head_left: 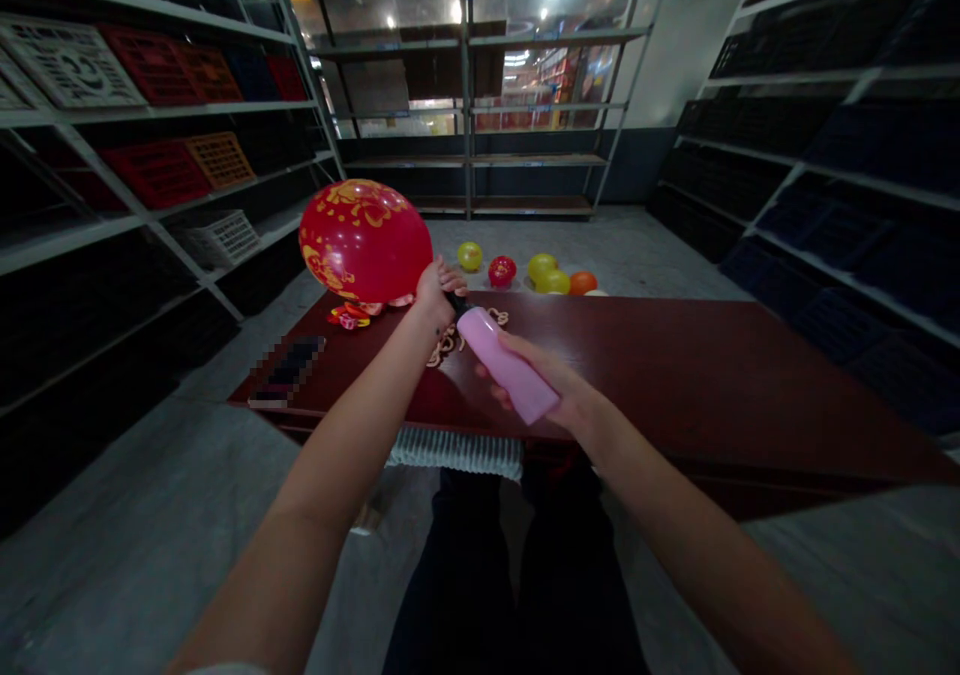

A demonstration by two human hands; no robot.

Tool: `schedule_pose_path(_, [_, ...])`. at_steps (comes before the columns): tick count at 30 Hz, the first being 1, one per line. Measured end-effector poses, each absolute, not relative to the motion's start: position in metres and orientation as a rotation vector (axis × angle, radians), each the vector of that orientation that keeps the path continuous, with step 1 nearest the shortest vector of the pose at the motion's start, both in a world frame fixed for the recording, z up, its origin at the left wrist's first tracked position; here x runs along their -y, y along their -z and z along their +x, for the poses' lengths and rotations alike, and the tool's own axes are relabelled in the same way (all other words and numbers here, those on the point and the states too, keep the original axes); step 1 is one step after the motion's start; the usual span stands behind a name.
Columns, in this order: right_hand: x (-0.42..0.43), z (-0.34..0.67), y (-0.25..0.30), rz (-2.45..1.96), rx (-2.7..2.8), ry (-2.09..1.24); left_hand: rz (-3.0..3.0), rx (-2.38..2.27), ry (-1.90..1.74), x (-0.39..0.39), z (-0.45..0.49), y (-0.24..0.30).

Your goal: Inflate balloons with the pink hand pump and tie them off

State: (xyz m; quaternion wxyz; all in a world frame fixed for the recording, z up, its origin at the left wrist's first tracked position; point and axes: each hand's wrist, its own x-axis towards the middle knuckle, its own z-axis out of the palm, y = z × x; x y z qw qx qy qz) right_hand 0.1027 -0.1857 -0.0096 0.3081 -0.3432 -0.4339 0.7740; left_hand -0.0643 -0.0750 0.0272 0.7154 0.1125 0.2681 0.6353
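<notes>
A large inflated red balloon (367,240) with yellow patterns hangs off to the left above the table. My left hand (437,290) is closed around the balloon's neck, where the dark nozzle (457,303) of a pink balloon pump (508,365) meets it. The fingers of my right hand (551,380) wrap round the pump's pink body, which slants down to the right. Under the pump lie several light rubber-band-like loops (448,345) on the table, partly hidden by my hands. Small red and yellow uninflated balloons (350,316) lie beneath the big one.
The dark red table (660,375) spans the front. A blurred-out phone-like thing (291,370) rests at its left edge. Beyond it, several inflated balloons (553,280) sit on the floor. Shelves (172,110) with crates stand left and right; a rack (469,160) stands behind.
</notes>
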Motion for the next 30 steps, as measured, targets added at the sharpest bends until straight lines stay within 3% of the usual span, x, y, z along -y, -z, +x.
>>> schedule_pose_path(7, [0.173,0.141,0.015,-1.653,2.277,-0.378,0.217,-0.715,-1.639,0.056,-0.091,-0.026])
schedule_pose_path(12, [0.178,0.163,0.018,-1.627,2.48,0.145,0.087,-0.774,-1.746,0.051,-0.12,-0.03])
schedule_pose_path(16, [0.177,0.165,0.03,-1.594,2.427,0.356,0.14,-0.756,-1.773,0.054,-0.121,-0.037])
schedule_pose_path(22, [0.173,0.153,0.043,-1.539,2.373,0.247,0.218,-0.716,-1.775,0.06,-0.101,-0.035])
schedule_pose_path(30, [0.162,0.128,0.019,-1.539,2.356,0.241,0.186,-0.641,-1.837,0.082,-0.044,-0.023])
